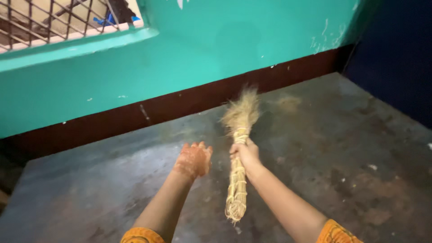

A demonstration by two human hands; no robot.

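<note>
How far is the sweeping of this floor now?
In hand: the right hand grips the grass broom, its bristles blurred near the wall base; the left hand is empty. Done: cannot tell, no dust pile shows. Left: pale specks lie on the floor at right.

This looks like a plain room or landing in a home. The wall [216, 45] is painted bright teal, chipped in spots, with a dark maroon skirting band [180, 105] along its foot, and the bare grey cement floor [351, 148] is stained and worn. An iron-grilled window [49, 20] sits over a teal ledge, and a handmade grass broom [238, 148] is in use.
</note>
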